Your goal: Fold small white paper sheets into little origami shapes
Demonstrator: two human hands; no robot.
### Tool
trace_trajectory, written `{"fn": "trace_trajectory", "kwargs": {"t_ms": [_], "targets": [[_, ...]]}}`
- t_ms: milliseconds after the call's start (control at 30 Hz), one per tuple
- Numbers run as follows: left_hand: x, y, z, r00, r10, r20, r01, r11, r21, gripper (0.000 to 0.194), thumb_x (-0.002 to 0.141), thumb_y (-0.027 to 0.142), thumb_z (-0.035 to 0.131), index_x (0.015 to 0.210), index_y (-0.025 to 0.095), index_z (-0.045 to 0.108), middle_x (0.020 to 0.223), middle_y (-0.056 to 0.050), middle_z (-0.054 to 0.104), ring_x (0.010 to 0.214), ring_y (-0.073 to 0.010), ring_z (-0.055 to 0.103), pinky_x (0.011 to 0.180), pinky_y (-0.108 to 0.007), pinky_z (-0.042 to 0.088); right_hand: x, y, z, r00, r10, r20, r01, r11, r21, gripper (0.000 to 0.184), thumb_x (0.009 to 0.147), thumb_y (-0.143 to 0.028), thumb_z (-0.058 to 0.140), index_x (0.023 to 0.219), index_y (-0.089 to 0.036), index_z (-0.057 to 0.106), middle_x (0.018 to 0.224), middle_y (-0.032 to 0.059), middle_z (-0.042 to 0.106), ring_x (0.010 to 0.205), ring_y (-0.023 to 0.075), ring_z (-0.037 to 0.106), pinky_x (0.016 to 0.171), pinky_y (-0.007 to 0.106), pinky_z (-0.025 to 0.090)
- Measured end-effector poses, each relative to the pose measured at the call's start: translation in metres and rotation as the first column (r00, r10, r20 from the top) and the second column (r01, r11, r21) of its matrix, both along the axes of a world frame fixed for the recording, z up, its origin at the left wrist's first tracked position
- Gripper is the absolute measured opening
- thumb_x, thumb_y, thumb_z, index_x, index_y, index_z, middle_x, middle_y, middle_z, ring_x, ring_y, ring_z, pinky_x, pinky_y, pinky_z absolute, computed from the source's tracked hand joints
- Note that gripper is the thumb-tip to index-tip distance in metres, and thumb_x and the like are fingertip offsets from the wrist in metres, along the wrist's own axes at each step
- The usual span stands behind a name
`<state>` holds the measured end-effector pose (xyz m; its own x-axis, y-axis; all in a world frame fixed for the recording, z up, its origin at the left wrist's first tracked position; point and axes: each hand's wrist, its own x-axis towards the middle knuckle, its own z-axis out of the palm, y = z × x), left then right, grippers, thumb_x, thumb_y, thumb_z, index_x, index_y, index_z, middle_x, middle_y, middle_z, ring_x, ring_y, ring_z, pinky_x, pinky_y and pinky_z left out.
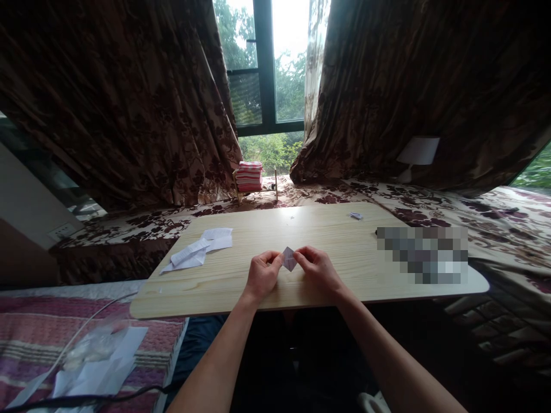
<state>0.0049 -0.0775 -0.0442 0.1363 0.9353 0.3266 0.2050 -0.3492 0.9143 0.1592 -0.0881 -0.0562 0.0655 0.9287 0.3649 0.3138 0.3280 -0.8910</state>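
Between my two hands, just above the table's near half, is a small folded piece of paper (289,260), turned so it looks like a diamond. My left hand (263,274) pinches its left corner with thumb and forefinger. On the other side my right hand (317,267) grips the right corner the same way, fingers curled. Left of my hands, several loose white paper pieces (189,255) overlap on the table. A tiny folded paper (355,215) lies toward the far right of the tabletop.
The pale wood-grain table (241,292) spans the space before me. A blurred patch (422,255) hides something at its right end. Beyond are a small rack with folded pink striped cloths (249,175) and a white lamp (418,151). More papers (101,367) lie on bedding at lower left.
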Motion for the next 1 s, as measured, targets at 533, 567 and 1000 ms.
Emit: {"fn": "trace_trajectory", "kwargs": {"t_ms": [533,567,1000], "targets": [[0.0009,-0.0007,0.0029,0.996,-0.028,-0.083,0.033,0.998,0.053,0.018,0.078,0.028,0.057,0.071,0.013,0.066,0.07,-0.004,0.066,0.069,-0.0151,0.057,0.067,-0.025,0.044,-0.0003,-0.0013,0.0037,0.998,0.034,-0.053,-0.034,0.999,-0.005,0.022,0.079,-0.036,0.055,0.073,-0.015,0.062,0.069,0.0036,0.063,0.064,0.0155,0.056,0.06,0.027,0.043],[0.0009,-0.0009,0.0029,0.995,-0.035,-0.092,0.04,0.997,0.06,0.017,0.077,0.026,0.057,0.07,0.013,0.065,0.07,-0.004,0.065,0.069,-0.015,0.057,0.067,-0.025,0.043,-0.0009,-0.0018,0.005,0.998,0.04,-0.054,-0.04,0.999,-0.005,0.022,0.078,-0.035,0.055,0.074,-0.015,0.062,0.07,0.0036,0.064,0.065,0.0155,0.056,0.06,0.027,0.043],[0.0032,-0.002,0.0039,0.985,-0.087,-0.151,0.1,0.992,0.082,0.016,0.077,0.023,0.057,0.068,0.014,0.067,0.068,-0.003,0.066,0.068,-0.015,0.057,0.068,-0.025,0.043,-0.0005,-0.0033,0.0058,0.997,0.021,-0.073,-0.023,0.999,-0.025,0.017,0.076,-0.031,0.054,0.068,-0.016,0.06,0.064,0.0004,0.059,0.061,0.0133,0.053,0.057,0.024,0.042]]}}
